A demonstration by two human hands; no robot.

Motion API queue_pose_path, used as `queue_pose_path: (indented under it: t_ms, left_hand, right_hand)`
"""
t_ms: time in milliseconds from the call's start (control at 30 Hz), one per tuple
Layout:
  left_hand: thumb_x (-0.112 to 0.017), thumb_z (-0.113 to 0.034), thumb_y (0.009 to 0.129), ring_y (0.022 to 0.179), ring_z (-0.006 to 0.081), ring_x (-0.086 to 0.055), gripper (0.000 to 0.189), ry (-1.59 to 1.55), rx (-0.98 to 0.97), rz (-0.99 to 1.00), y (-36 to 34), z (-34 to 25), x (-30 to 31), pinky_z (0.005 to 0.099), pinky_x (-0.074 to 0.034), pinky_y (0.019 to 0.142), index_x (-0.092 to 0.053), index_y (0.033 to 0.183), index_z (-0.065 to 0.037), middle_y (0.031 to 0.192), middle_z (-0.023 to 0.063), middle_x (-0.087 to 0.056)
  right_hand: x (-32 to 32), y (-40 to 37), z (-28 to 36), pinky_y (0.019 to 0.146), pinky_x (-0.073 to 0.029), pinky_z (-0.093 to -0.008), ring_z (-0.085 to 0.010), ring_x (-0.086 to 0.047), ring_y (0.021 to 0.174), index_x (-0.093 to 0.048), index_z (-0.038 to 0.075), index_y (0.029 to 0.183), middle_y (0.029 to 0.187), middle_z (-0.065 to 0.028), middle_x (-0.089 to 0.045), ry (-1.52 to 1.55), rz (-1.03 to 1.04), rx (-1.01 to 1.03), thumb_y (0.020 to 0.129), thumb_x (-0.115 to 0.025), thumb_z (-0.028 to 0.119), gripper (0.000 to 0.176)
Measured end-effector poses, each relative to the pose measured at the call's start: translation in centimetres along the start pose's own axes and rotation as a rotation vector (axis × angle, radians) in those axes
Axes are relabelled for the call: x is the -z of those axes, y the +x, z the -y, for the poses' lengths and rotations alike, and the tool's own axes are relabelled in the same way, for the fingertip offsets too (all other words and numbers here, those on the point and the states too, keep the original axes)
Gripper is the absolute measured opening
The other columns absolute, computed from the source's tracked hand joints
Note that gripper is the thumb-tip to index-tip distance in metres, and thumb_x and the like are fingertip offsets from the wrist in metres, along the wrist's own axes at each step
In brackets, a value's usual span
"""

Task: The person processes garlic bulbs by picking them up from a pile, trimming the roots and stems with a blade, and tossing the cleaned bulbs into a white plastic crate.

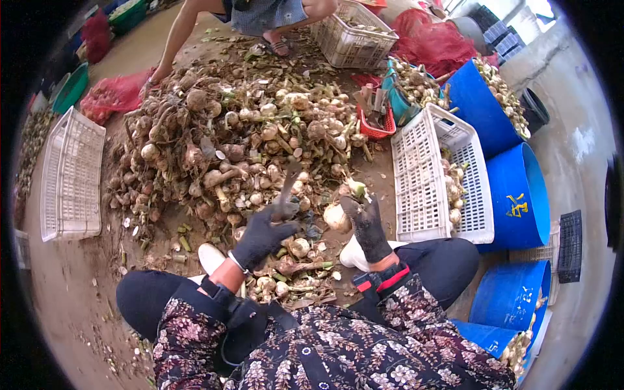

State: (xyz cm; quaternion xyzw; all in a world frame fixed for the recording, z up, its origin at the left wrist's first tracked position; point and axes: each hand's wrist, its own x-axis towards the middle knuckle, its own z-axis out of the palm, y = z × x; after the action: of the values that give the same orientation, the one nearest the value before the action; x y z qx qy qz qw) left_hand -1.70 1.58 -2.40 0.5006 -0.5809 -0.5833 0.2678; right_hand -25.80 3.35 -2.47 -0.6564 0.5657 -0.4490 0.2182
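Observation:
My left hand (pixel 263 237), in a dark glove, is closed around a knife (pixel 288 188) whose dark blade points up and away from me. My right hand (pixel 367 227), gloved the same way, is closed at a garlic bulb (pixel 336 218) with pale skin; a green cut stem end (pixel 355 187) shows above the fingers. Glove and fingers hide part of this grip. Just beyond both hands rises a large heap of garlic (pixel 234 143) with stalks and soil on it. Loose bulbs and trimmed stalks (pixel 292 270) lie between my shoes.
A white plastic crate (pixel 416 175) with garlic stands to the right, beside blue barrels (pixel 513 195). A red basket (pixel 377 127) sits behind it. Another white crate (pixel 71 175) is at the left. Across the heap, a person (pixel 266 16) squats near a crate (pixel 354 39).

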Motion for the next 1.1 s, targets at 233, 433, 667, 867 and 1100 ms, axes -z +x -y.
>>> queue_pose_path:
  t_ms: [233,433,667,867,1100]
  left_hand:
    - [-0.078,-0.022,0.075,0.077,0.0104,-0.059,0.058,-0.35,0.059,0.148,-0.7,-1.9,-2.6,0.025,-0.05,0.062,-0.051,0.124,-0.006,0.097,0.0019,-0.063]
    - [-0.077,-0.021,0.074,0.068,0.008,-0.056,0.055,-0.431,0.215,0.195,-1.5,-3.2,-1.6,0.0222,-0.047,0.057,-0.053,0.122,-0.006,0.092,0.0004,-0.063]
    - [-0.073,-0.025,0.077,0.074,0.0076,-0.057,0.044,-0.5,0.161,0.16,-0.9,-1.7,-0.7,0.0232,-0.047,0.062,-0.06,0.112,-0.003,0.092,0.0015,-0.064]
    - [-0.069,-0.024,0.082,0.077,0.0099,-0.057,0.037,-0.495,0.161,0.227,-0.1,-0.8,-1.0,0.0255,-0.047,0.071,-0.062,0.109,0.0,0.089,0.0002,-0.065]
    - [-0.069,-0.025,0.081,0.065,0.0154,-0.06,0.033,-0.285,0.052,0.007,-0.4,-2.4,0.0,0.0313,-0.047,0.057,-0.062,0.103,-0.002,0.084,0.0062,-0.067]
  right_hand:
    - [-3.8,-2.1,3.9,0.081,-0.049,-0.0387,-0.0331,-0.063,0.091,-0.057,0.003,0.112,0.098,-0.0178,-0.064,0.001,0.016,-0.119,0.071,-0.074,0.025,0.05]
    - [-3.3,1.3,-0.8,0.054,-0.041,-0.0253,-0.0103,-0.051,0.063,-0.061,0.007,0.086,0.081,-0.0035,-0.063,0.576,-0.055,-0.331,0.09,-0.055,0.023,0.018]
    - [3.7,0.9,-5.0,0.071,-0.051,-0.035,-0.023,-0.062,0.09,-0.049,0.006,0.124,0.108,-0.0101,-0.061,-0.393,0.053,-0.021,0.078,-0.063,0.012,0.048]
    - [-1.2,-1.4,4.7,0.095,-0.044,-0.0379,-0.0311,-0.055,0.113,-0.043,0.003,0.129,0.123,-0.0169,-0.055,0.066,0.576,0.007,0.072,-0.066,0.005,0.061]
    - [-1.9,-1.8,2.7,0.09,-0.045,-0.0307,-0.0175,-0.059,0.101,-0.053,0.002,0.119,0.108,-0.0108,-0.063,0.427,0.334,-0.349,0.074,-0.072,0.007,0.049]
